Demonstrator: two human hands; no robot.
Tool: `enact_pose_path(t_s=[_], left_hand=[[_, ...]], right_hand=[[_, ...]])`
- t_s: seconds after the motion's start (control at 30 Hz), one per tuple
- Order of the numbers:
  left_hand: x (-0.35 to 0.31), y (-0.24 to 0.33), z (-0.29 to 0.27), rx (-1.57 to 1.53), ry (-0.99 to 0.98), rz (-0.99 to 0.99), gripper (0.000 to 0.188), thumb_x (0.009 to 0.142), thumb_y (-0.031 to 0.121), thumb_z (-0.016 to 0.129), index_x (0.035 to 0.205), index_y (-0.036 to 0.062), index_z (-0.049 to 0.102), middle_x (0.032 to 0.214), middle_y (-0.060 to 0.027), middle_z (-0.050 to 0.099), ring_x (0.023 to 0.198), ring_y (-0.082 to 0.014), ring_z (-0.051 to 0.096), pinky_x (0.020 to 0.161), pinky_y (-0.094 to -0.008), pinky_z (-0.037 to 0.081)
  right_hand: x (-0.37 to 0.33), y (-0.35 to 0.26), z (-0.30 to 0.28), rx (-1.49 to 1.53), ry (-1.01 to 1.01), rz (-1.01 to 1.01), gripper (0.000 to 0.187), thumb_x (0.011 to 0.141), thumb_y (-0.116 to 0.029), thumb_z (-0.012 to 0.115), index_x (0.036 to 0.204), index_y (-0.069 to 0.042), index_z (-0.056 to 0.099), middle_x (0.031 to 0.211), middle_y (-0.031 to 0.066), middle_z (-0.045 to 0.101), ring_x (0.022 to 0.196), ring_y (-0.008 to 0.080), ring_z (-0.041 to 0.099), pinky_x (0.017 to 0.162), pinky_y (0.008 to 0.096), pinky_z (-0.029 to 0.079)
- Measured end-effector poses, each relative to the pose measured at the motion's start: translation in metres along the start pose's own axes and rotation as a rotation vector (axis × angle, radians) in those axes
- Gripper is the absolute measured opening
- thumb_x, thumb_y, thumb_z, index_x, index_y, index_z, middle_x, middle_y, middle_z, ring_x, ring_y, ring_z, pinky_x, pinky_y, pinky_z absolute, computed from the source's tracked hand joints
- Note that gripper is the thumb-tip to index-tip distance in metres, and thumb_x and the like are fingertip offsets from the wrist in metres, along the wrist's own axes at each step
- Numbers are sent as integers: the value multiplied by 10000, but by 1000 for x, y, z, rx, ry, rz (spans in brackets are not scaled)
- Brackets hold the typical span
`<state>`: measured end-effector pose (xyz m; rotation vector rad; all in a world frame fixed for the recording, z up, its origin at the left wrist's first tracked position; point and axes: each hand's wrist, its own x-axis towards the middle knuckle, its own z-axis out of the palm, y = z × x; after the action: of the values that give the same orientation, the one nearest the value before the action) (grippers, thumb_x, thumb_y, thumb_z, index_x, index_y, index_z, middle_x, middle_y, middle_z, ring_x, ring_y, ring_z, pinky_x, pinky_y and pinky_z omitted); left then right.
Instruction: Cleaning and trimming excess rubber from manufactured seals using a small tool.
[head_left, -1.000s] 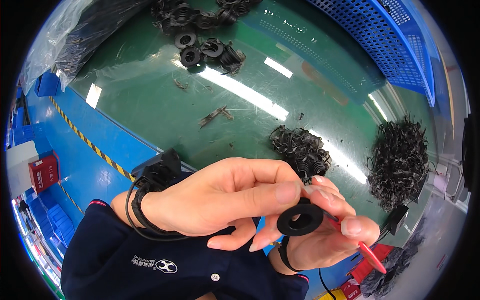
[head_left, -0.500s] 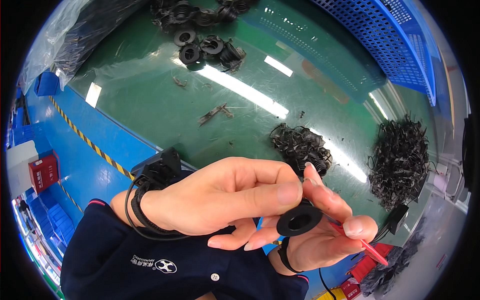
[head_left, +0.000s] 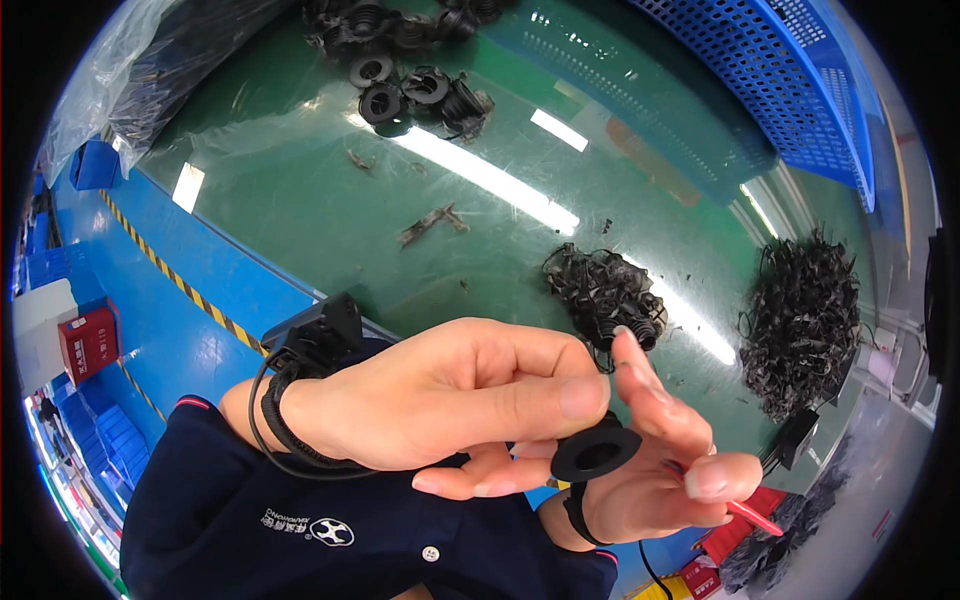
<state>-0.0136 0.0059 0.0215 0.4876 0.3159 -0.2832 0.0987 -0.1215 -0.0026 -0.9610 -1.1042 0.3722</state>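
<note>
My left hand (head_left: 440, 395) pinches a black rubber sleeve with a wide round flange (head_left: 596, 453) between thumb and fingers. The flange's open hole faces up toward me; the rest of the part is mostly hidden by the fingers. Close beside it on the right, my right hand (head_left: 660, 455) curls around a slim red tool (head_left: 757, 518). Only its red end sticks out past the fingers, so its working tip cannot be seen. The right index finger points up, clear of the part. Beyond both hands, a clump of black rubber parts (head_left: 605, 297) lies on the green tabletop (head_left: 300, 215).
At the far side are ribbed black rubber sleeves (head_left: 425, 88). A heap of thin black scraps (head_left: 800, 325) sits at the right. A blue perforated crate (head_left: 770, 90) stands far right, clear plastic sheeting (head_left: 140, 85) far left. A torn strip (head_left: 432, 224) lies mid-table.
The right fingers have shifted slightly away from the flange, and the tool's thin part beside it has gone from sight. The flange has tilted a little in my left hand.
</note>
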Motion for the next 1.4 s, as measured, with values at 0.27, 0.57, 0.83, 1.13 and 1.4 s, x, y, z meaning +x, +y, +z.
enact_pose_path(t_s=[0.27,0.57,0.83,1.13,1.4], left_hand=[[2,0,-2,-3,-38,16,284,908,306,376,891,41,477,492,-5,418,334,-25,300,324,-172,207],[1,1,-1,-57,-3,-25,278,893,246,416,865,-28,456,567,-41,444,361,-22,322,300,-158,220],[1,1,-1,-80,-33,-2,275,896,233,409,849,-36,445,626,-63,449,371,-26,329,297,-155,219],[-1,-6,1,-26,86,293,342,875,330,419,815,-6,432,862,-174,416,507,-95,396,288,-149,260],[-4,13,-14,314,385,601,191,823,115,481,878,18,325,869,-199,511,578,-135,530,345,-170,428]], right_hand=[[0,-1,1,18,9,51,174,895,-168,358,915,0,398,925,310,540,855,377,582,803,511,435],[5,0,-6,-691,297,73,225,914,-177,323,952,26,413,867,235,524,812,315,575,733,402,504],[-2,7,-13,-775,376,65,255,874,-226,445,891,22,505,745,183,572,676,249,578,596,315,464],[0,-16,-29,-669,644,564,170,844,-62,441,937,32,549,734,156,590,546,143,541,530,270,451],[-14,-12,-19,-746,77,355,192,659,-213,661,796,-79,663,1053,134,552,970,261,515,775,359,419]])
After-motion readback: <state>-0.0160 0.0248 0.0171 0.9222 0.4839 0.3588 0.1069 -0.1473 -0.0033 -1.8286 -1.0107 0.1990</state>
